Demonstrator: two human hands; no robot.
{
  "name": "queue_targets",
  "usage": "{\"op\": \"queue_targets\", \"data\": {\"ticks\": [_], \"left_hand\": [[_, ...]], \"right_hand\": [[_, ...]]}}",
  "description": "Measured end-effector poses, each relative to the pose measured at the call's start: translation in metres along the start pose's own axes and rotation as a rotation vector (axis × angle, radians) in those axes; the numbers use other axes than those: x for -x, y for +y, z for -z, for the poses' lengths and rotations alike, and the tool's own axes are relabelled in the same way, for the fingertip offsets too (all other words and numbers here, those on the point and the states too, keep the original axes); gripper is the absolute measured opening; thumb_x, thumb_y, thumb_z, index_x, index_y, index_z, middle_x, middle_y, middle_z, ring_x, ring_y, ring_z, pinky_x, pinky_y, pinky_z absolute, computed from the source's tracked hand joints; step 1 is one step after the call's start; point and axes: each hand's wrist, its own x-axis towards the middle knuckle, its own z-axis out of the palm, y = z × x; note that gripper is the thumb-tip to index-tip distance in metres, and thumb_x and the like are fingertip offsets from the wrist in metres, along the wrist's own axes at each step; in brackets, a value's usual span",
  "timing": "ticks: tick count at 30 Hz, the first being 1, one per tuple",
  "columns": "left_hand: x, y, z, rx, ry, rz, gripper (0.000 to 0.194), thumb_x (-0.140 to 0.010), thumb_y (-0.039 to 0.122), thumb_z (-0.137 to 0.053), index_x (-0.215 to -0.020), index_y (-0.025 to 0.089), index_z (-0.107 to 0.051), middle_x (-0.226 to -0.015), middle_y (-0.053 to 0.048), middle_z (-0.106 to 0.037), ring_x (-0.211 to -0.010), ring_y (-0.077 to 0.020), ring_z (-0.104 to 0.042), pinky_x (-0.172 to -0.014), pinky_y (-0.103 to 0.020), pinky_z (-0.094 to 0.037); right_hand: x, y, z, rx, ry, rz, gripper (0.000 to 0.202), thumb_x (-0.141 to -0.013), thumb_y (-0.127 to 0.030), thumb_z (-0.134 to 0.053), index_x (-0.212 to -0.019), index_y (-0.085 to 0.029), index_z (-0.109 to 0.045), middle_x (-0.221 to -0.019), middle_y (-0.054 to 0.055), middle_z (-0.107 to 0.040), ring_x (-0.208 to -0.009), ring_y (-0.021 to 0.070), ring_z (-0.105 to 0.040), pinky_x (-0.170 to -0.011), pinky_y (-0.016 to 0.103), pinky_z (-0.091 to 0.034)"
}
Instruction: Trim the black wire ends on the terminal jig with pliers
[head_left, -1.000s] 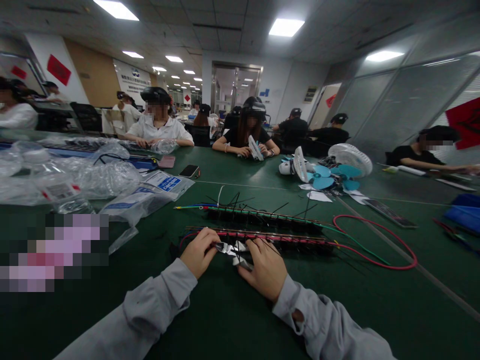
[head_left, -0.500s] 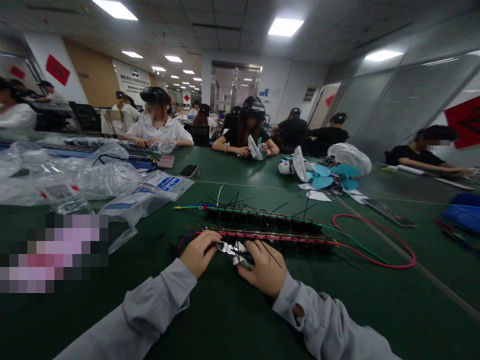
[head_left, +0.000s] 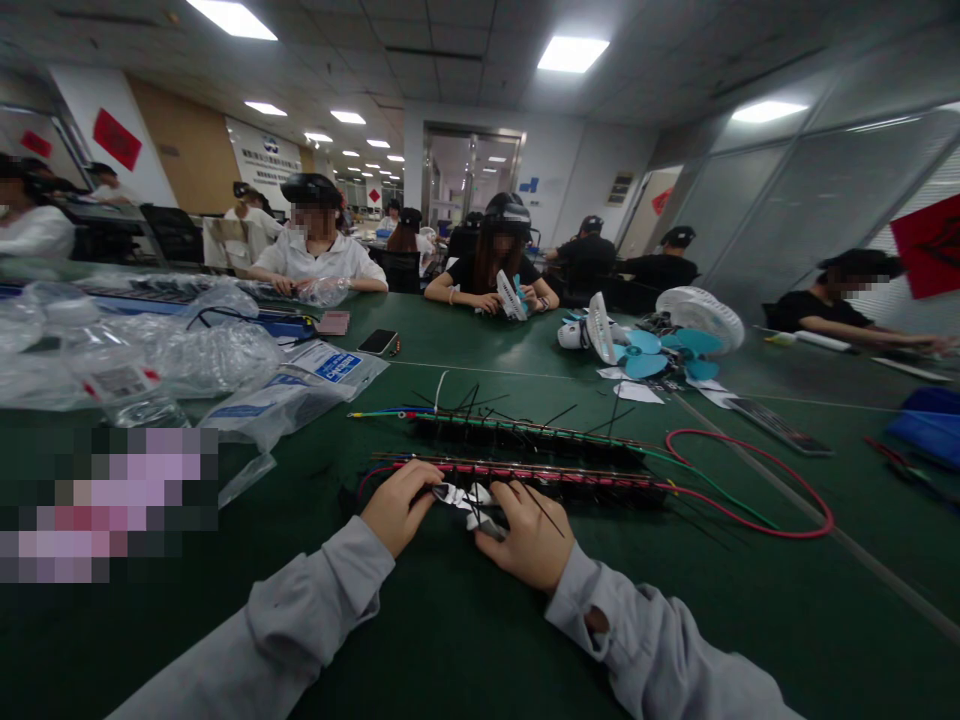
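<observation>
Both my hands work at the near edge of a black strip [head_left: 600, 488] with red wires along its top and thin black cable ties sticking out of it. My left hand [head_left: 399, 505] has its thumb and fingers pinched at the dark end of a small white, shiny object [head_left: 455, 496] whose kind I cannot make out. Curled round the other side of that object is my right hand [head_left: 529, 530], and a pale grey end shows by its thumb. Just behind lies a second black strip [head_left: 517, 436] with a green wire and more ties.
A red cable [head_left: 831, 520] loops out to the right. Plastic bags [head_left: 300, 385] and clear wrapping [head_left: 187, 345] cover the left side. A phone [head_left: 379, 342], blue fan blades [head_left: 641, 355] and a white fan guard [head_left: 701, 315] lie farther back. Several people sit around the room.
My hands and the white object stay almost where they were. At the far right, a person's head has shifted slightly left.
</observation>
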Motion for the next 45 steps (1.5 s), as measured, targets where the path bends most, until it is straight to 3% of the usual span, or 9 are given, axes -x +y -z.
{"op": "queue_targets", "data": {"ticks": [11, 18, 28, 45], "left_hand": [[0.0000, 0.0006, -0.0004, -0.003, 0.007, -0.002, 0.017, -0.082, 0.005, -0.047, -0.090, 0.016, -0.056, -0.097, -0.009, -0.061, -0.094, -0.0202, -0.058, -0.087, -0.038, -0.048], [0.0004, 0.0013, -0.0010, -0.007, 0.012, 0.004, 0.019, -0.081, 0.004, -0.045, -0.091, 0.016, -0.055, -0.097, -0.009, -0.061, -0.094, -0.0202, -0.057, -0.086, -0.038, -0.047], [0.0004, 0.0023, -0.0005, -0.014, 0.014, -0.005, 0.019, -0.081, 0.003, -0.045, -0.092, 0.016, -0.055, -0.097, -0.009, -0.061, -0.094, -0.0200, -0.057, -0.086, -0.037, -0.047], [0.0002, 0.0027, -0.0004, -0.014, 0.019, -0.002, 0.018, -0.081, 0.005, -0.046, -0.091, 0.016, -0.056, -0.096, -0.009, -0.062, -0.093, -0.0202, -0.058, -0.085, -0.036, -0.048]], "right_hand": [[0.0037, 0.0011, -0.0032, -0.034, 0.056, -0.004, 0.042, -0.068, -0.038, -0.058, -0.104, -0.016, -0.053, -0.091, 0.008, -0.060, -0.082, 0.0212, -0.056, -0.075, 0.032, -0.042], [0.0051, 0.0013, -0.0027, -0.040, 0.027, 0.001, 0.020, -0.070, -0.037, -0.057, -0.078, -0.019, -0.053, -0.083, 0.005, -0.056, -0.075, 0.0172, -0.051, -0.070, 0.030, -0.040], [0.0032, 0.0028, -0.0013, -0.047, -0.011, 0.030, 0.025, -0.070, -0.036, -0.059, -0.086, -0.017, -0.053, -0.095, 0.009, -0.054, -0.086, 0.0215, -0.050, -0.076, 0.035, -0.039], [0.0030, 0.0014, -0.0006, -0.032, -0.035, 0.021, 0.023, -0.071, -0.035, -0.059, -0.084, -0.018, -0.053, -0.092, 0.007, -0.054, -0.085, 0.0205, -0.049, -0.076, 0.034, -0.039]]}}
